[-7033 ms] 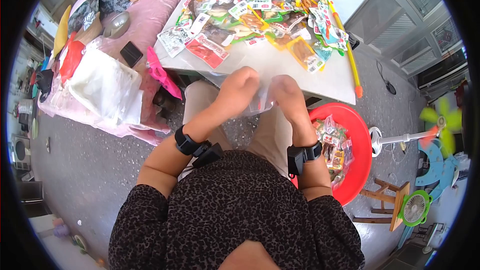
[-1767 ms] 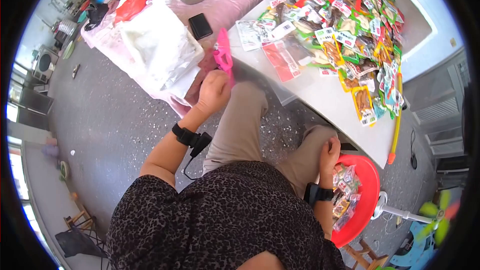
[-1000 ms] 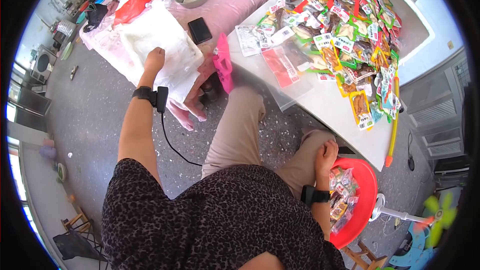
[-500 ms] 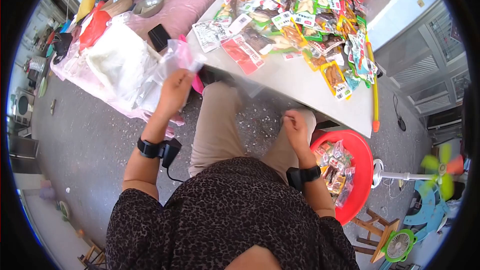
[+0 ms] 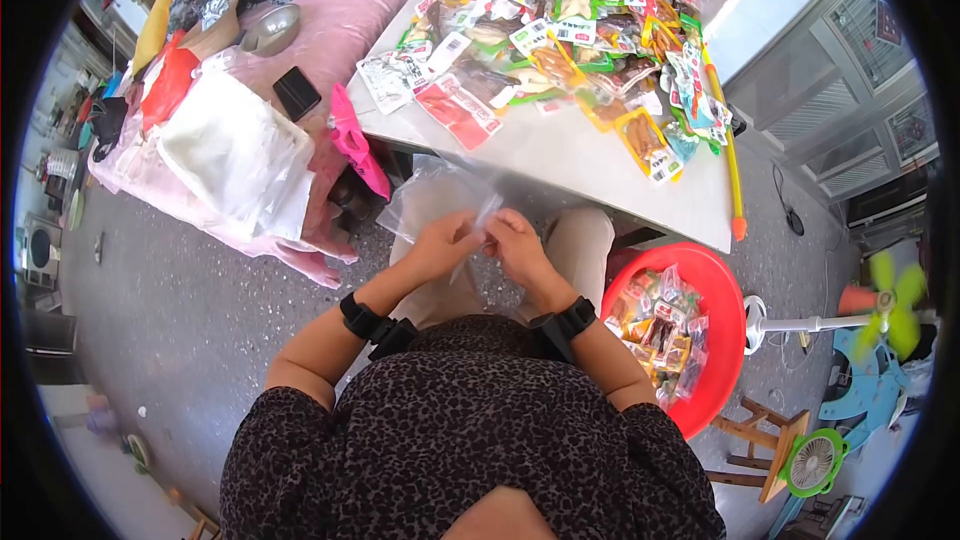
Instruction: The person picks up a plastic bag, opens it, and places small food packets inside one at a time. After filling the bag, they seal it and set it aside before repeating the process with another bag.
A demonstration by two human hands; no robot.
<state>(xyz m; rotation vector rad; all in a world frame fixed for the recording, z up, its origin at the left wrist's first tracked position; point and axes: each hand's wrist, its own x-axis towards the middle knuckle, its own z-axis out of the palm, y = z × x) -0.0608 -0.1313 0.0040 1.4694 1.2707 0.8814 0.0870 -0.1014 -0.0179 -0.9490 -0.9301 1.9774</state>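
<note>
A clear plastic bag (image 5: 428,192) hangs over my lap, just in front of the table edge. My left hand (image 5: 447,243) pinches its edge from the left, and my right hand (image 5: 516,243) grips the same edge from the right, fingertips nearly meeting. Nothing shows inside the bag. Beyond it, many sealed snack packets (image 5: 575,60) lie heaped on the white table (image 5: 560,155). A red and white packet (image 5: 457,110) and a yellow-edged packet (image 5: 648,145) lie nearest to the front.
Right of my legs stands a red basin (image 5: 722,360) holding packed bags. A pink-covered surface (image 5: 335,15) at left carries a stack of clear bags (image 5: 235,145), a black phone (image 5: 297,93) and a metal bowl (image 5: 271,30). A pink bag (image 5: 357,145) hangs beside the table. A fan (image 5: 890,305) stands far right.
My left hand has brought the plastic bag from the left to above my lap. My right hand has risen from my right thigh and taken hold of the bag's edge.
</note>
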